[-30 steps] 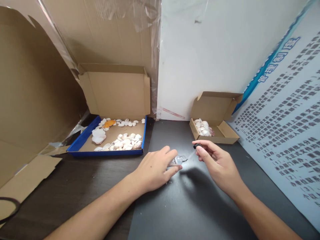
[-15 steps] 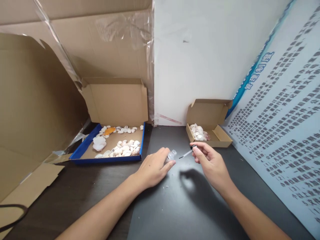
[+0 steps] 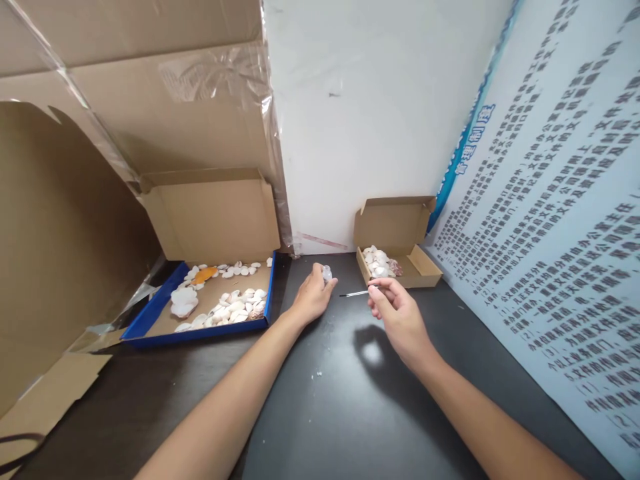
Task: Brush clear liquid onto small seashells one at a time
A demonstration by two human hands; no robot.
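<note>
My left hand [image 3: 311, 295] is closed around a small clear bottle [image 3: 327, 273] at the middle of the dark table, with the fingers hiding its left side. A little to the right, my right hand [image 3: 396, 315] pinches a thin applicator brush [image 3: 356, 293] by its cap end, which the fingertips mostly cover. The brush's pale stem lies nearly level above the table, its dark tip pointing left toward the bottle but apart from it. Tiny pale crumbs [image 3: 318, 375] are scattered on the tabletop nearer to me.
At the left stands a blue-edged cardboard tray [image 3: 200, 339] with many shells and one orange piece [image 3: 205, 275]. A smaller open carton [image 3: 425, 270] holding shells [image 3: 381, 261] stands behind my right hand. Cardboard panels, a white wall and a printed board [image 3: 540, 220] enclose the table [image 3: 320, 433].
My left hand has pushed the bottle farther away, and it looks more upright now. The brush has swung to nearly level. The whole view has shifted somewhat to the right.
</note>
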